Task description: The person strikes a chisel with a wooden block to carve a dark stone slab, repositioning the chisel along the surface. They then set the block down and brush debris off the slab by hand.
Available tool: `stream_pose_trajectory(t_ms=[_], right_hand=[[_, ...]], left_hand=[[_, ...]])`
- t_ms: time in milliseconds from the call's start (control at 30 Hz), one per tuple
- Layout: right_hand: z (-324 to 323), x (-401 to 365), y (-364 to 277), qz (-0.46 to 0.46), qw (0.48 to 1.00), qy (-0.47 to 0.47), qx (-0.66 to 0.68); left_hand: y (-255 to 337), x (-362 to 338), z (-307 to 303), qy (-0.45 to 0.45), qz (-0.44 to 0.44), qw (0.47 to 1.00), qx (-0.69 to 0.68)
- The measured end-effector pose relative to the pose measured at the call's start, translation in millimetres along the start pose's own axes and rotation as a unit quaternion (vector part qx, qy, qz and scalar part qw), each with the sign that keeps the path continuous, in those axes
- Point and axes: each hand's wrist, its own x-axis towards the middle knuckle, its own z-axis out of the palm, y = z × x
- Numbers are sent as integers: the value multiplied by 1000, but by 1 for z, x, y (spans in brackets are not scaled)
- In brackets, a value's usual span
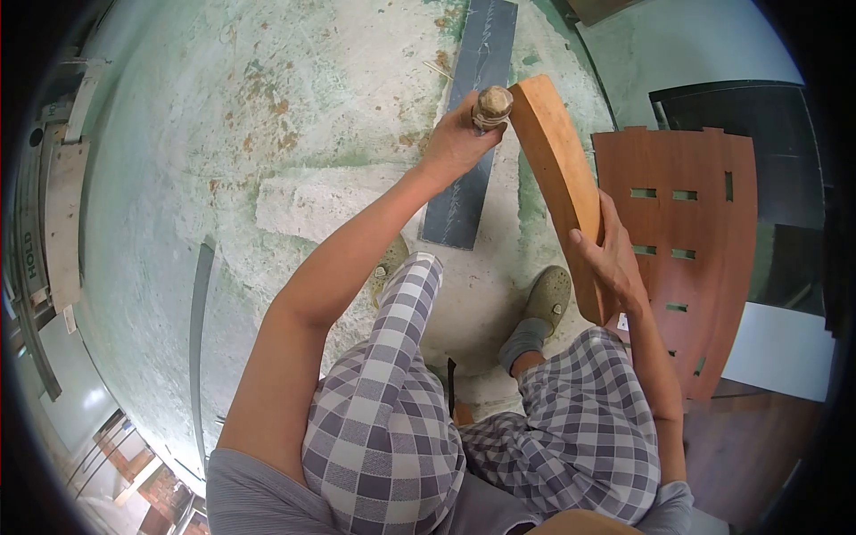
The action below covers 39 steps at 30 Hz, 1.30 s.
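Observation:
My left hand (459,141) is wrapped round a tool with a rounded, worn wooden handle end (493,104); the rest of the tool is hidden below the fist. Just right of it stands the upper end of a thick, slightly curved wooden block (557,156). My right hand (613,254) grips the block near its lower end, above my right knee. Below my left hand, a long dark grey board (464,201) with pale scribbled marks lies on the floor.
A reddish-brown panel (664,214) with rectangular slots is at the right, beside a black panel (785,178) and a white board (780,352). A dark strip (198,330) lies on the floor (143,223) at left. Planks (64,223) line the far left. My shoe (548,296) is below the block.

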Motion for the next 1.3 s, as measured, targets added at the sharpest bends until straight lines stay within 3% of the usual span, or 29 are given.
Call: stream_pose_trajectory(t_ms=[67, 200, 500, 600, 1300], right_hand=[[0, -1, 3, -2, 1000, 3, 7], [-1, -1, 11, 3, 1000, 14, 18], [-9, 4, 19, 20, 998, 50, 15], [-7, 4, 30, 10, 999, 45, 21], [1, 4, 33, 27, 999, 16, -28]], left_hand=[[2, -1, 1, -21, 4, 998, -54], [-2, 0, 3, -1, 30, 999, -25], [-1, -1, -2, -30, -5, 999, -27], [0, -1, 0, -15, 23, 999, -29], [-8, 0, 0, -22, -11, 999, -48]])
